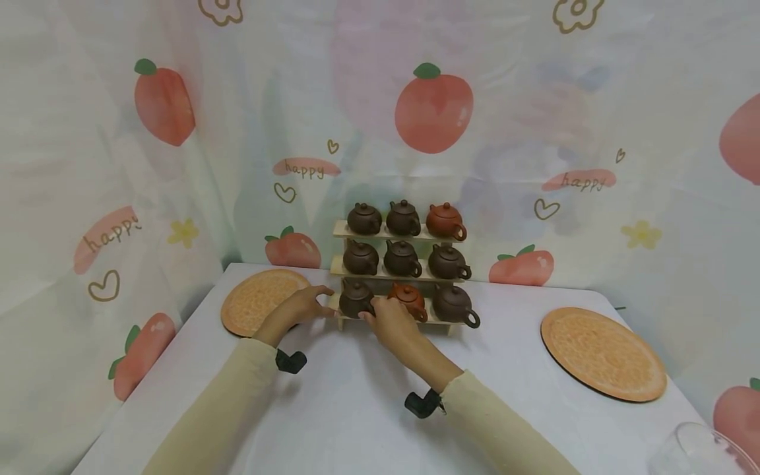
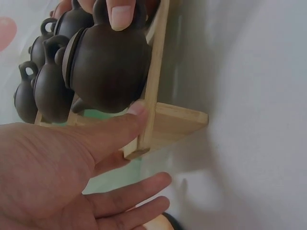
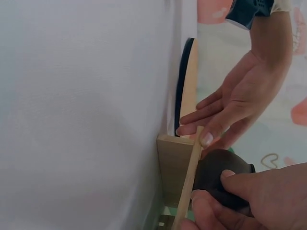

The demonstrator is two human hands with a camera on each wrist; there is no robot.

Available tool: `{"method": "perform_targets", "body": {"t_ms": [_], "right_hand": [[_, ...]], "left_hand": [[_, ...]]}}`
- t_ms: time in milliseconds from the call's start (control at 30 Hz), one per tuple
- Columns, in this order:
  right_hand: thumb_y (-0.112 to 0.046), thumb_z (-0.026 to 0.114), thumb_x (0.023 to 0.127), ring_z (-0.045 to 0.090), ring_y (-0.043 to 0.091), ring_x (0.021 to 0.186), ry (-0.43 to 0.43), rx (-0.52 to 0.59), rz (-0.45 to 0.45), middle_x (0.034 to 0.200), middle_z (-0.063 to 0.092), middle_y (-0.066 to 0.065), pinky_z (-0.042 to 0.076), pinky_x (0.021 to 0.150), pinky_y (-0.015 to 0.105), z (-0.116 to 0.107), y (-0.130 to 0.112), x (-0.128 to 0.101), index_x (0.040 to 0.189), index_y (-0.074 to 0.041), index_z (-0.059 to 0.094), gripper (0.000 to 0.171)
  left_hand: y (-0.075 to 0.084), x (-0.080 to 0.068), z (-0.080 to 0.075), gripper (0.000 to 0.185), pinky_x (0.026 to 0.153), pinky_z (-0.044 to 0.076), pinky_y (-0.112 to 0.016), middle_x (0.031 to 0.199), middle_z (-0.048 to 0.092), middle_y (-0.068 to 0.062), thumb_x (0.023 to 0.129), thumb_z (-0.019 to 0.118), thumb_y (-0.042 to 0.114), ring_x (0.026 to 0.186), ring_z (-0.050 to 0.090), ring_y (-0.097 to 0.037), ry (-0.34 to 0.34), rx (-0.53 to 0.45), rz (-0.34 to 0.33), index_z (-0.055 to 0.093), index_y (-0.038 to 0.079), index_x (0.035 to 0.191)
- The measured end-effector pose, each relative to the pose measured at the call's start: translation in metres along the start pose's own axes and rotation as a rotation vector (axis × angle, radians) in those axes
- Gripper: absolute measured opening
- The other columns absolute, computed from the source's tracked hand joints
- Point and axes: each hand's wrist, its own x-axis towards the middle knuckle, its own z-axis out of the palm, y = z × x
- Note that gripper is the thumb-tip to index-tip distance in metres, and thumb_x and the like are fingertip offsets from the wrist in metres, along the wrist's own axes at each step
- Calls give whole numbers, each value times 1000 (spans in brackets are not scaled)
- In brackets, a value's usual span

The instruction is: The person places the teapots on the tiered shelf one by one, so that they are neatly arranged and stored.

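Note:
A three-step wooden display rack (image 1: 336, 266) bears rows of small clay teapots, most dark brown and two reddish. My right hand (image 1: 396, 326) pinches the handle side of the dark teapot (image 1: 355, 300) at the left of the lowest step, thumb on its body in the right wrist view. Beside it stands a reddish teapot (image 1: 408, 298), partly covered by that hand. My left hand (image 1: 305, 305) is at the rack's left end. Its thumb and index finger pinch the end of the lowest board (image 2: 154, 72), close under the teapot, while the other fingers extend outward.
A round tan mat (image 1: 252, 300) lies left of the rack, partly behind my left forearm. Another round mat (image 1: 602, 353) lies to the right. A clear glass vessel (image 1: 700, 448) stands at the lower right corner. A printed cloth backdrop (image 1: 505, 119) hangs behind the white tabletop (image 1: 332, 409).

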Motion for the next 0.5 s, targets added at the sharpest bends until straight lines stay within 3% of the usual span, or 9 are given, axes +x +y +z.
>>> {"method": "perform_targets", "body": {"t_ms": [167, 367, 500], "right_hand": [[-34, 76, 99, 62, 18, 65, -9, 49, 44, 79, 71, 9, 48, 58, 33, 2, 3, -2, 100, 0, 76, 33], [-35, 76, 99, 58, 15, 60, -48, 34, 1, 74, 68, 5, 46, 55, 32, 4, 11, -21, 85, -5, 75, 33], [-36, 77, 98, 63, 17, 67, -62, -19, 8, 79, 71, 4, 51, 58, 36, 3, 27, -43, 87, -8, 75, 30]], "left_hand": [[0, 0, 2, 64, 110, 46, -56, 145, 61, -25, 97, 77, 31, 133, 59, -41, 4, -9, 23, 55, 5, 151], [-3, -6, 6, 71, 107, 50, -54, 137, 65, -29, 101, 72, 31, 128, 62, -42, 15, -70, -16, 43, -2, 156], [-18, -12, 7, 71, 111, 46, -58, 145, 57, -32, 103, 68, 33, 135, 56, -46, 98, -88, 38, 41, -7, 155]]}}
